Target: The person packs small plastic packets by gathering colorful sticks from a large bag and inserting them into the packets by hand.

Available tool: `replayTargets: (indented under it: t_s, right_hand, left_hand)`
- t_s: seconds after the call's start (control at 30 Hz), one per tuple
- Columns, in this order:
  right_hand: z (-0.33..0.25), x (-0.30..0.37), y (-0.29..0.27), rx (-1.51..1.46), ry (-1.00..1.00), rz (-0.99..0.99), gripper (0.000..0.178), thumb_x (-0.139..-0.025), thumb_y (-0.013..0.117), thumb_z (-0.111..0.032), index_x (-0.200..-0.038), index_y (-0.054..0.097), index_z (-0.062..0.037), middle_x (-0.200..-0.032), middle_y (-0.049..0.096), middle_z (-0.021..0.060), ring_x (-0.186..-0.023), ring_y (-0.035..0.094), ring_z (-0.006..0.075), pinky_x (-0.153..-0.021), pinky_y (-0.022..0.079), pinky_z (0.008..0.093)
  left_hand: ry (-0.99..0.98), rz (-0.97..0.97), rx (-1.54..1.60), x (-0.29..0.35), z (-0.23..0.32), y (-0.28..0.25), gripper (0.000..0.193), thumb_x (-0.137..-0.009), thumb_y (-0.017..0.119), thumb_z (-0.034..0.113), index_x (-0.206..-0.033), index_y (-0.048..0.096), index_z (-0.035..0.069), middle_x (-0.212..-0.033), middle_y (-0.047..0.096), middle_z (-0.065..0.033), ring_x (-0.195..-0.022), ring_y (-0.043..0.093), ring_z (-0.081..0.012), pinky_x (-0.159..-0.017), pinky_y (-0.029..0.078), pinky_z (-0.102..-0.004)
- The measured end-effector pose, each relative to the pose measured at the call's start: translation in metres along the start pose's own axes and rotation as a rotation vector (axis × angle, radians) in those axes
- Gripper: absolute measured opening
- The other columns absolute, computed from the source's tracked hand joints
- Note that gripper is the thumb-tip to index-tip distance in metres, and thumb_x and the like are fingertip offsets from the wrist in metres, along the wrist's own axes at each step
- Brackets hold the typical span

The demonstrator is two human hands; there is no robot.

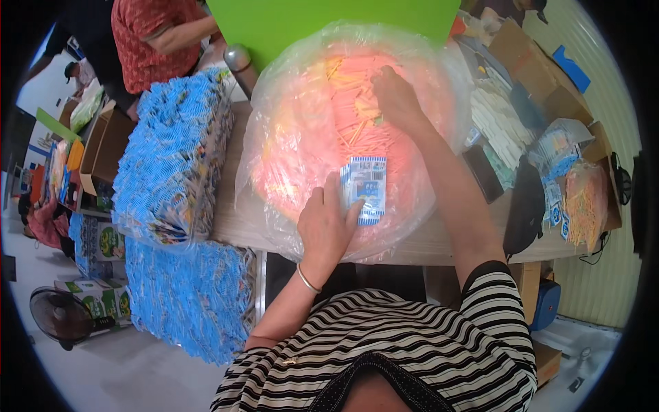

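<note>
My left hand (325, 223) grips a small blue-and-white packet (367, 192), its thumb lying across the front; more packets seem to be stacked behind it. A large clear plastic bag (257, 147) lies wide open on the table in front of me. Inside it is a big heap of thin pink and yellow sticks (360, 130), whose exact kind is too small to tell. Over the far part of that heap, my right hand (397, 99) touches the sticks with curled fingers. Whatever its fingertips hold is hidden.
Blue packets fill a clear bag (171, 151) at left, with another blue stack (192, 295) below. A metal flask (239, 65) stands by a green panel (329, 20). At right are a dark pouch (525, 206), cardboard boxes (535, 62) and bagged sticks (585, 199). A co-worker (161, 41) stands far left.
</note>
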State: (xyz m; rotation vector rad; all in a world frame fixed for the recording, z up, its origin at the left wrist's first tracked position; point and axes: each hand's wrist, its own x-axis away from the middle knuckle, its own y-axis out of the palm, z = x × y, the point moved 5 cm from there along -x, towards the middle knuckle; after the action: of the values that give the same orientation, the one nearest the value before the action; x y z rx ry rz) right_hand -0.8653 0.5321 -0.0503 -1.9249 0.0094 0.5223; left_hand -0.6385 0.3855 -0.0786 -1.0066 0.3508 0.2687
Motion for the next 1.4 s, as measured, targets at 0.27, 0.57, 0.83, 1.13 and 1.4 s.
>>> replayTargets:
  t_s: [0.27, 0.57, 0.83, 1.13, 1.4]
  right_hand:
    - [-0.005, 0.033, -0.037, -1.688, 0.294, -0.085, 0.017, -0.1, 0.058, -0.024, -0.106, 0.056, -0.0076, -0.072, 0.046, -0.0041, -0.063, 0.045, 0.0071, -0.056, 0.039, 0.0258]
    - [-0.002, 0.126, -0.093, -1.854, 0.457, 0.006, 0.024, -0.101, 0.058, -0.03, -0.088, 0.05, -0.0119, -0.057, 0.031, -0.0089, -0.043, 0.029, 0.0028, -0.038, 0.022, 0.0208]
    - [0.027, 0.135, -0.081, -1.972, 0.373, -0.087, 0.026, -0.108, 0.04, -0.032, -0.091, 0.046, -0.0129, -0.058, 0.029, -0.0064, -0.043, 0.031, 0.0059, -0.037, 0.028, 0.0228]
    - [0.032, 0.095, -0.088, -1.664, 0.312, -0.016, 0.021, -0.108, 0.039, -0.03, -0.098, 0.048, -0.0135, -0.07, 0.041, -0.0037, -0.051, 0.036, 0.0092, -0.047, 0.036, 0.0262]
    - [0.004, 0.069, -0.038, -1.722, 0.355, -0.32, 0.024, -0.104, 0.052, -0.029, -0.099, 0.059, -0.0068, -0.059, 0.038, -0.0055, -0.05, 0.039, 0.0081, -0.054, 0.04, 0.026]
  left_hand:
    - [0.093, -0.594, 0.802, 0.085, 0.058, -0.028, 0.02, -0.087, 0.069, 0.016, -0.102, 0.068, 0.002, -0.084, 0.066, -0.0166, -0.078, 0.065, -0.0325, -0.071, 0.052, -0.0365]
    - [0.225, -1.538, 0.057, 0.26, -0.01, 0.207, 0.029, -0.093, 0.057, 0.024, -0.096, 0.067, -0.003, -0.095, 0.068, -0.0245, -0.089, 0.067, -0.0375, -0.08, 0.051, -0.0449]
    - [-0.044, -1.482, 0.26, 0.204, -0.039, 0.254, 0.031, -0.094, 0.057, 0.026, -0.101, 0.066, -0.003, -0.1, 0.068, -0.0241, -0.093, 0.067, -0.036, -0.083, 0.051, -0.0436]
    - [-0.477, -1.169, 0.4, 0.136, -0.08, 0.184, 0.034, -0.095, 0.057, 0.028, -0.107, 0.065, -0.003, -0.105, 0.068, -0.0237, -0.098, 0.066, -0.0343, -0.086, 0.05, -0.0422]
    - [-0.321, -1.314, 0.628, 0.165, -0.019, 0.201, 0.037, -0.096, 0.056, 0.029, -0.112, 0.064, -0.003, -0.11, 0.068, -0.0234, -0.103, 0.066, -0.0328, -0.089, 0.05, -0.041]
